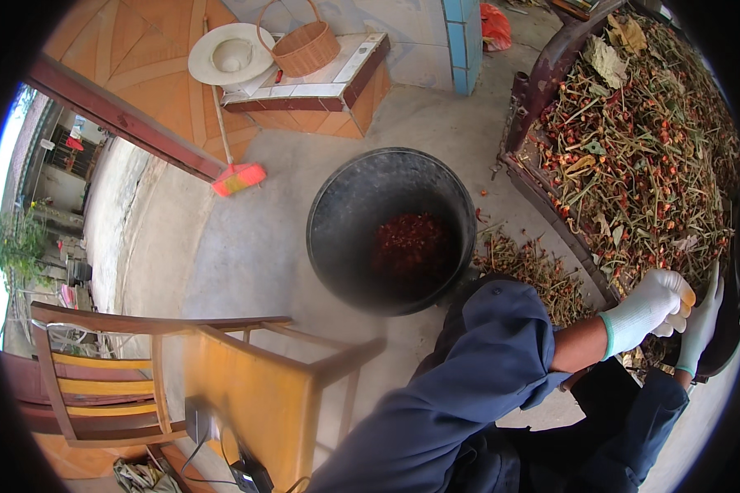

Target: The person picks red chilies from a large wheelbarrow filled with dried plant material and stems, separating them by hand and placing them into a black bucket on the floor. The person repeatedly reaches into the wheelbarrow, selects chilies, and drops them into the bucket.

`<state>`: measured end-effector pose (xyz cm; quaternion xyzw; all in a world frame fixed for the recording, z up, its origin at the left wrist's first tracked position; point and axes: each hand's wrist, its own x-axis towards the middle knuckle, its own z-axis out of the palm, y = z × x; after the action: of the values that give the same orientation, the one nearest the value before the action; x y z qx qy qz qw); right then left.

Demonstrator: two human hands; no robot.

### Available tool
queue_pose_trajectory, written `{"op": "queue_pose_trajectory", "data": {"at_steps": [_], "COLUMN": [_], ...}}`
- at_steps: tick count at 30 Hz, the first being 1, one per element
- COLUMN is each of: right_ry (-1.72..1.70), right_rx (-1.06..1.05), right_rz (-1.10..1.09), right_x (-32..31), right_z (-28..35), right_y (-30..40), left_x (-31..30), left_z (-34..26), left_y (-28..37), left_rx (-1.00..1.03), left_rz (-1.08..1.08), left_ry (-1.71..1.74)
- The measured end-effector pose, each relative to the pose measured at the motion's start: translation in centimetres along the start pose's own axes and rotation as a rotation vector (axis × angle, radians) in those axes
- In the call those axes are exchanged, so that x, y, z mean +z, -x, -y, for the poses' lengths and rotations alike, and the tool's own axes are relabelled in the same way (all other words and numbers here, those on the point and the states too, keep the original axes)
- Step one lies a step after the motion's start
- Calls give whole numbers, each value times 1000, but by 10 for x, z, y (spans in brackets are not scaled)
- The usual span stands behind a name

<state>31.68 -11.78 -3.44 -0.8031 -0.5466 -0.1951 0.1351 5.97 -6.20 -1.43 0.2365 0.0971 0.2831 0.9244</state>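
A heap of stems, dry leaves and red chili peppers (647,160) fills a dark red metal bed (539,80) on the right. My left hand (650,305), in a white knit glove with a teal cuff, is over the heap's near edge. Its fingers are curled, and whether anything is inside them is hidden. Beside it, my gloved right hand (704,323) reaches into the near end of the bed with fingers stretched out and nothing visible in them. A black bucket (345,215) stands left of the bed, with red chili pieces (413,243) at its bottom.
Loose stems (539,274) lie on the concrete floor between bucket and bed. A wooden chair (253,394) at lower left carries black devices with cables (250,474). Farther off are a broom (239,179), a tiled step (320,101), a straw hat (231,55) and a wicker basket (306,49).
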Motion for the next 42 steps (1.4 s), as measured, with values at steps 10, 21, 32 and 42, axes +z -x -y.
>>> {"op": "queue_pose_trajectory", "data": {"at_steps": [10, 21, 32, 42], "right_ry": [-154, -898, -1497, -1517], "right_rx": [60, 380, 616, 713], "right_rz": [-167, -242, -18, -111], "right_x": [-28, -60, -73, -69], "right_z": [50, 33, 46, 72], "right_y": [-9, 4, 17, 12], "left_x": [-21, -30, -18, 10], "left_z": [-32, -42, -27, 1], "left_y": [3, -1, -1, 1], "left_rx": [-3, -11, -149, -244], "left_rz": [-75, -65, -170, -281], "left_ry": [108, 105, 12, -311]}}
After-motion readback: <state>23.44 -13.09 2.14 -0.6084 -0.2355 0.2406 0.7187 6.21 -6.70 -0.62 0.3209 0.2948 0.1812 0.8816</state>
